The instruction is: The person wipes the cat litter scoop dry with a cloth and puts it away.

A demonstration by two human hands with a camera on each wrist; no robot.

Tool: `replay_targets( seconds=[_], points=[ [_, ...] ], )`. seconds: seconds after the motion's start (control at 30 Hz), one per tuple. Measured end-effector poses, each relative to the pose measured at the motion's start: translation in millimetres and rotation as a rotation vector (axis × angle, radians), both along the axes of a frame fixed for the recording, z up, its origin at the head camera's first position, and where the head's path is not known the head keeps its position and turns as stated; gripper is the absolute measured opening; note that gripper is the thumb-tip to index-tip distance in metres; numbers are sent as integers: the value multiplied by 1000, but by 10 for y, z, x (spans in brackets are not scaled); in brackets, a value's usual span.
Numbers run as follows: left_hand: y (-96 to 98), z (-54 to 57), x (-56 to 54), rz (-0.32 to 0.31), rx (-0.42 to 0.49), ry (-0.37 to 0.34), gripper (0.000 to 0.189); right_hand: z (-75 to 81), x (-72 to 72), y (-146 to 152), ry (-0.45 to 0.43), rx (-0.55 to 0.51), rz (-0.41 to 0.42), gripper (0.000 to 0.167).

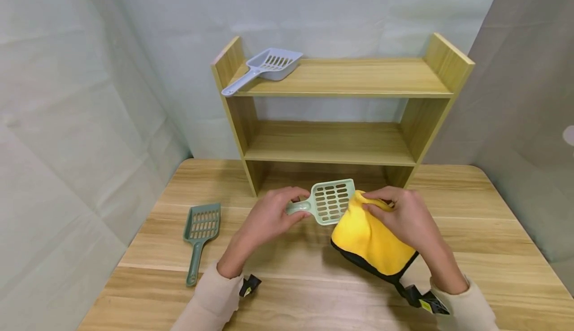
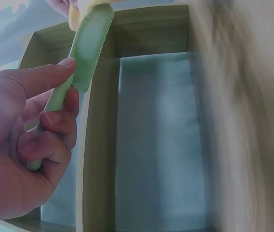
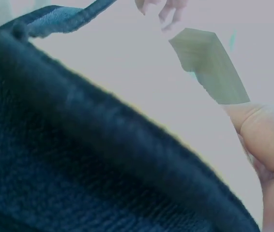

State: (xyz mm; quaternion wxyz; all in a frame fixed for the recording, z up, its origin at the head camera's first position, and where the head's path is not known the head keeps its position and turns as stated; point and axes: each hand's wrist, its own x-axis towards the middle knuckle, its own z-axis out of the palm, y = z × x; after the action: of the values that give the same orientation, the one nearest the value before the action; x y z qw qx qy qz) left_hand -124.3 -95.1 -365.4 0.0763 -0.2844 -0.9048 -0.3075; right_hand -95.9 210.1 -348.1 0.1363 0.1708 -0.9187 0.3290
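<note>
My left hand point(image 1: 280, 212) grips the handle of a light green litter scoop point(image 1: 333, 202), its slotted head turned to the right. In the left wrist view the fingers point(image 2: 54, 140) curl round the green handle, and the scoop head point(image 2: 91, 48) is seen from its side. My right hand point(image 1: 405, 216) pinches a yellow cloth point(image 1: 369, 236) with a dark border, which hangs down and overlaps the scoop's right edge. The cloth's dark underside point(image 3: 79, 140) fills much of the right wrist view, hiding most of that hand's fingers.
A dark green litter scoop point(image 1: 203, 229) lies on the wooden table point(image 1: 148, 251) at the left. Behind the hands stands a wooden shelf point(image 1: 332, 144), with a pale blue litter scoop point(image 1: 275, 64) on its top board at the left. Light fabric point(image 1: 336, 12) hangs behind.
</note>
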Motion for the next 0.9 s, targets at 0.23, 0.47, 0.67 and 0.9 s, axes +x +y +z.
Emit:
replay_targets(
  seconds=[0.23,0.47,0.67,0.9],
  points=[
    [-80,33,-27,24,22,17,35,15,-33,104,128,-12,-57,22],
    [-153,62,-51,53,60,36,33,30,-58,195,194,-49,-121,21],
    [-176,73,-65,43,98,38,32,42,-89,227,204,-90,-145,22],
    [-162,69,-65,2,164,15,33,44,-116,243,100,-173,-157,20]
  ],
)
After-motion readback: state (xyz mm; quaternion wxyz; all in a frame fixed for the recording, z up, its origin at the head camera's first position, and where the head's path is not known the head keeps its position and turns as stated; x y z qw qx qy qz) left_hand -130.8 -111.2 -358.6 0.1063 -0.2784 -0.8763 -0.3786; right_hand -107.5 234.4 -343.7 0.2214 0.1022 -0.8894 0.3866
